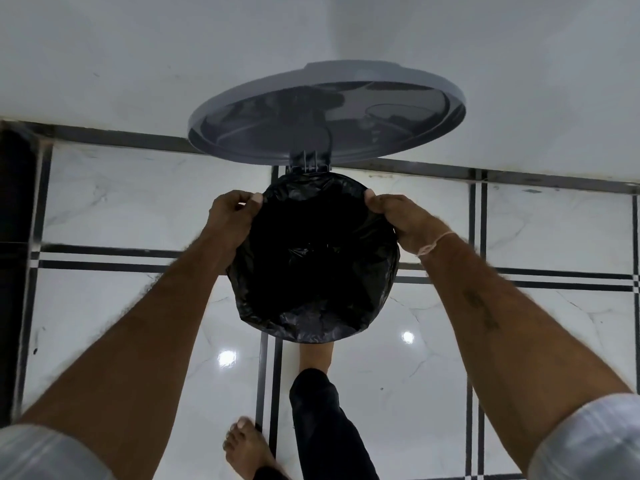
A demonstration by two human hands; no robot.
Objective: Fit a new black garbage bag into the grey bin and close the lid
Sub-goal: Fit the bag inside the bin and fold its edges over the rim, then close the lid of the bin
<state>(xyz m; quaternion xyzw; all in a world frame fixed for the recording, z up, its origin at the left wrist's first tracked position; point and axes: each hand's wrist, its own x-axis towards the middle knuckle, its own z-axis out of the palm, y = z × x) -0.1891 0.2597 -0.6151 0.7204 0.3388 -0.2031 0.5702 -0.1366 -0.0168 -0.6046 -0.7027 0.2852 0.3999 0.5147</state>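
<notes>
The black garbage bag (313, 261) lines the grey bin seen from above, its edge folded over the round rim and hiding the bin's body. The grey lid (322, 114) stands raised on its hinge (309, 164) at the far side, leaning toward the wall. My left hand (232, 211) pinches the bag's edge at the rim's left side. My right hand (398, 216) grips the bag's edge at the right side. One foot (317, 355) reaches under the bin's near edge, where the pedal is hidden.
White glossy floor tiles (519, 323) with black lines surround the bin. A white wall (138, 64) rises right behind it. A dark vertical edge (14, 237) stands at the far left. My other bare foot (247, 448) rests on the floor near the bottom.
</notes>
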